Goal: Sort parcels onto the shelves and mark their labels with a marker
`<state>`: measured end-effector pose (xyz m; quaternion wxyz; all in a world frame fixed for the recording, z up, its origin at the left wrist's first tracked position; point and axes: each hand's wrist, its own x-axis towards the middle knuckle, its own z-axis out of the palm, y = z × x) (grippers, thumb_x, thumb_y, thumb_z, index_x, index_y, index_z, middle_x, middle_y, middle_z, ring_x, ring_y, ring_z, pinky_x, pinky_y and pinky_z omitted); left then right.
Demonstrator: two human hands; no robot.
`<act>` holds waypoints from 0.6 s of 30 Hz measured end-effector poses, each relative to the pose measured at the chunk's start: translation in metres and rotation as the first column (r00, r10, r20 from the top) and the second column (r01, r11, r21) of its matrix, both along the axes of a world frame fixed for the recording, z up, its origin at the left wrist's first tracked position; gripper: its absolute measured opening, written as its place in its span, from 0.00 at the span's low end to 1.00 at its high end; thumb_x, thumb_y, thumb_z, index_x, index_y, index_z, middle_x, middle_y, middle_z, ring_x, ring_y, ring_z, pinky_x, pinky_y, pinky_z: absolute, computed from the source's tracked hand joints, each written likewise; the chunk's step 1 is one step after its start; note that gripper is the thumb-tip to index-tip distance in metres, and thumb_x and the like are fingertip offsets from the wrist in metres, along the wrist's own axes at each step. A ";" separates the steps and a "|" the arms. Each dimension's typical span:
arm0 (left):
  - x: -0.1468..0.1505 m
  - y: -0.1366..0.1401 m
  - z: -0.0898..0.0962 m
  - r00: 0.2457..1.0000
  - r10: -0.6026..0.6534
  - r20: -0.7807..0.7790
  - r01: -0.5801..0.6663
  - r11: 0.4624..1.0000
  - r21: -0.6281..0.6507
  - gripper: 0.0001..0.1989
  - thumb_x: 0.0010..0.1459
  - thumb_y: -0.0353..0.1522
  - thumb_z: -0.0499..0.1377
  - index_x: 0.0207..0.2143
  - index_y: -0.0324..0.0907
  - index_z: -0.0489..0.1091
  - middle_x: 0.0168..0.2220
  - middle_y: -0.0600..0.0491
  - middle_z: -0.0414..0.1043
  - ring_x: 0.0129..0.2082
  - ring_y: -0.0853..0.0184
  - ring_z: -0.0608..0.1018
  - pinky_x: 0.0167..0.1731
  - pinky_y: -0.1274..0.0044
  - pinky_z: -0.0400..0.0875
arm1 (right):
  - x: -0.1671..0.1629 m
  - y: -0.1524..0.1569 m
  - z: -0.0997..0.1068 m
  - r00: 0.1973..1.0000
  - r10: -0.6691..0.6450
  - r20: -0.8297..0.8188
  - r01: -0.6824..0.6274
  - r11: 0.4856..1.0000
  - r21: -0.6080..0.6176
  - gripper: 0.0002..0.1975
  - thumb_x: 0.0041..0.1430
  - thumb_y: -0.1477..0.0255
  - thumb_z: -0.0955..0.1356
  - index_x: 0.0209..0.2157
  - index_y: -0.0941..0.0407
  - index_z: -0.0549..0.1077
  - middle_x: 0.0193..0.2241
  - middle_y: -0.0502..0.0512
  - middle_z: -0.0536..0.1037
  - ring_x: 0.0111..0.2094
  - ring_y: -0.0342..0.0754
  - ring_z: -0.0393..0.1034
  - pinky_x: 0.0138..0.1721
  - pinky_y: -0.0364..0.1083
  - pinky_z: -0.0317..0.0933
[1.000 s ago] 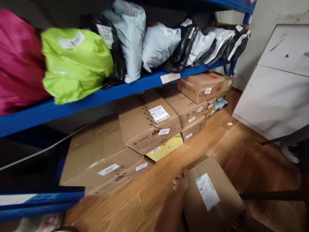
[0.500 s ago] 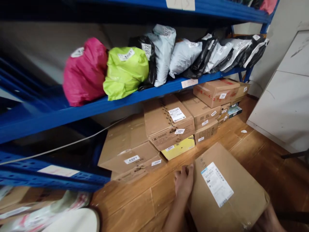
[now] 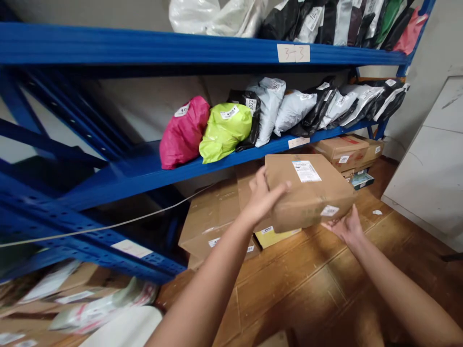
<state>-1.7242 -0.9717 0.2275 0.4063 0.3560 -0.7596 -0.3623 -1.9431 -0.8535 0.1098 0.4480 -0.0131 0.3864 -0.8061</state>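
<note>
Both my hands hold a brown cardboard box (image 3: 296, 197) in front of the lower shelf, with a white shipping label on its top and a small label on its near face. My left hand (image 3: 263, 195) grips its left side, thumb along the top edge. Under the near right corner, my right hand (image 3: 345, 226) supports it with the fingers beneath. Behind the held box, larger cardboard boxes (image 3: 211, 207) with number labels sit on the floor under the shelf, partly covered by it. A yellow box (image 3: 278, 237) shows just below it.
A blue metal shelf (image 3: 137, 178) carries a pink bag (image 3: 185, 132), a lime-green bag (image 3: 226, 132) and several grey and black parcels. More parcels fill the shelf above. A white cabinet (image 3: 430, 149) stands at right; a white round-edged surface (image 3: 126, 330) is at lower left.
The cardboard box has moved forward and up, from low in front of me to before the stacked boxes. Both hands went with it. My view has tilted upward, showing more of the upper shelf.
</note>
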 end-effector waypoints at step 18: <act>-0.037 -0.080 -0.042 0.974 0.160 -0.159 -0.111 0.953 0.281 0.28 0.64 0.31 0.59 0.64 0.41 0.55 0.61 0.36 0.71 0.55 0.57 0.79 0.53 0.65 0.76 | -0.037 -0.156 0.059 0.945 0.000 -0.327 0.033 0.995 0.094 0.10 0.61 0.68 0.73 0.41 0.55 0.71 0.35 0.51 0.77 0.35 0.43 0.73 0.41 0.44 0.76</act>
